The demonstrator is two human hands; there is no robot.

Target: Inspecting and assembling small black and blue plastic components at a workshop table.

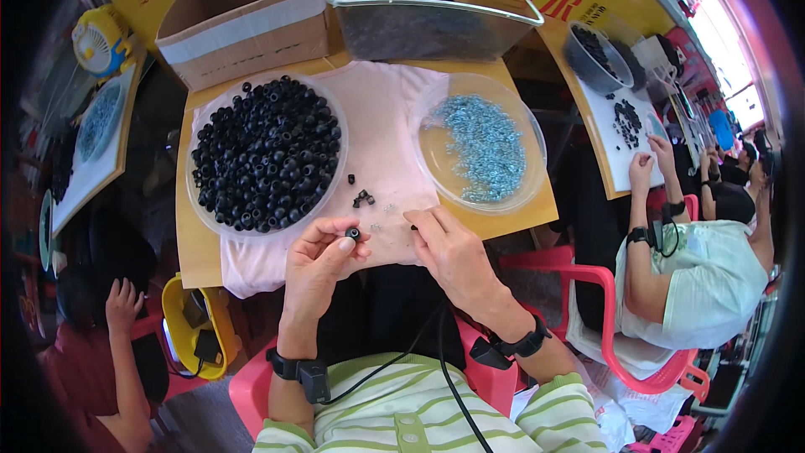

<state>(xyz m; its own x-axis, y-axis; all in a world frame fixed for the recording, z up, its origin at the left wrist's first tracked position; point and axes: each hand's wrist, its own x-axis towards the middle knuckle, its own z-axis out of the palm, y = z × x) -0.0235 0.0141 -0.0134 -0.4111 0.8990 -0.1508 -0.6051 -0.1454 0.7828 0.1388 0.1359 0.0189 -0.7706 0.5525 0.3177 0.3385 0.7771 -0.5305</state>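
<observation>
Between thumb and forefinger, my left hand (317, 262) pinches a round black bead-like piece (353, 234) with a hole facing up. My right hand (453, 258) is closed near the cloth's front edge, a small black bit (414, 227) showing at its fingertips; its kind is unclear. A pale pink cloth (381, 134) covers the table's middle. On it lie several small black pieces (363, 199) and a few tiny shiny clear-looking pieces (376, 227). To the left, a round clear tray (343, 164) is heaped with black bead-like pieces (264, 151). On the right, another tray (432, 172) holds small bluish, shiny pieces (482, 147).
Behind the trays stand an open cardboard box (243, 33) and a clear plastic bin (419, 33) with black pieces. A yellow basket (197, 331) sits low left. At right, a co-worker (688, 285) sits on a pink chair (608, 319); another person (105, 369) is at left.
</observation>
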